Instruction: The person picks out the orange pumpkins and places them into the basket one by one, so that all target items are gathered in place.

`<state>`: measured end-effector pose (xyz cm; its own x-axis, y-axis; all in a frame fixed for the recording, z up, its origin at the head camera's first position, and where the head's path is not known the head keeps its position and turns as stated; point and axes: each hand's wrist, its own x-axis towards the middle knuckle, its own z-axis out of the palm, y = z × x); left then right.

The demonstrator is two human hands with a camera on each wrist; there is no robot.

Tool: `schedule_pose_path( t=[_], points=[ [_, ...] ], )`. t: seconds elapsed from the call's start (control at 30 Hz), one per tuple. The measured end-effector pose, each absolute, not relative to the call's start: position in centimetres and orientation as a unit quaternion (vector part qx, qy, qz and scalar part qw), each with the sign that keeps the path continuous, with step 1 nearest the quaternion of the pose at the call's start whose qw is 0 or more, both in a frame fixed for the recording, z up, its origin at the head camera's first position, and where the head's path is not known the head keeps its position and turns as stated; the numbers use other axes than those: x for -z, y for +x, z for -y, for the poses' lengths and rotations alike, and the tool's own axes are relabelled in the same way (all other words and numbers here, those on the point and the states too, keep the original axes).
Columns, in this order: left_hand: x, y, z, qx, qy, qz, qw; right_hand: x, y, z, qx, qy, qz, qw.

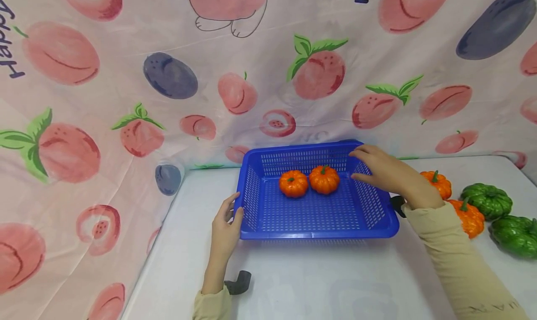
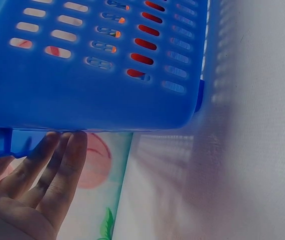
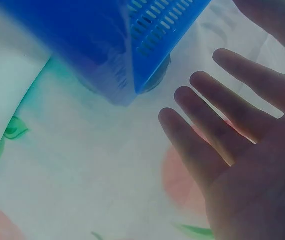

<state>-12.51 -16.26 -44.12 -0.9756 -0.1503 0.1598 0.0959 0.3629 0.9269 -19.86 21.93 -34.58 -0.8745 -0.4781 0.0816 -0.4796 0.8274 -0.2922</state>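
A blue plastic basket (image 1: 312,235) with slotted walls stands on the white table, two small orange pumpkins (image 1: 293,184) (image 1: 324,180) side by side near its back wall. At the basket's left end, my left hand (image 1: 226,224) touches the rim with fairly straight fingers, and the left wrist view shows the fingertips (image 2: 75,142) right at the edge. My right hand (image 1: 379,168) hovers over the basket's right end, thumb and fingers apart and nothing between them. Its fingers (image 3: 197,145) are spread in the right wrist view, beside the basket's corner (image 3: 132,90).
To the right, partly behind my right forearm, lie orange pumpkins (image 1: 466,218) and green pumpkins (image 1: 486,201). A fruit-printed cloth (image 1: 251,40) hangs behind and left of the white table (image 1: 302,282). Dark camera mounts (image 1: 238,282) stick out at both wrists.
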Motion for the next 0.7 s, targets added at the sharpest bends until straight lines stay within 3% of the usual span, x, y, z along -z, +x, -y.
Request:
schedule_pose_path(
  t=[0.7],
  points=[
    [44.5,-12.7,16.5,0.565,0.005,0.817,0.114,35.2,-19.0,-24.5,-0.147,0.200,0.969,-0.007]
  ],
)
